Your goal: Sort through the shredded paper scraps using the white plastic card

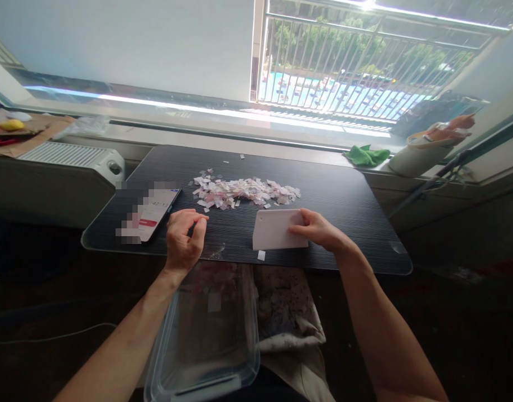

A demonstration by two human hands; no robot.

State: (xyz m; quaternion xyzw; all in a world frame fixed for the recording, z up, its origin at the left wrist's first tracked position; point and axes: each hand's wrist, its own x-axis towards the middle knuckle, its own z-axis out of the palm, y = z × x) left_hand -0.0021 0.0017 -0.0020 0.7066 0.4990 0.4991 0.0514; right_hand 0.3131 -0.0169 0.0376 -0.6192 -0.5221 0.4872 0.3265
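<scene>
My right hand grips the right edge of a white rectangular card, thumb on its near face. A small hole marks the card's upper left corner, and its lower edge is close to the tabletop. My left hand is curled, with thumb and index finger near each other, over the table's front part. Whatever its fingers hold, if anything, is hidden. Beyond both hands lies a spread pile of small white and pinkish paper pieces. One small white square lies just below the card.
The dark table holds a phone at left, partly blurred out. Under its front edge is a clear plastic bin, with a beige cloth bag beside it. A radiator, green cloth and pale container flank the table.
</scene>
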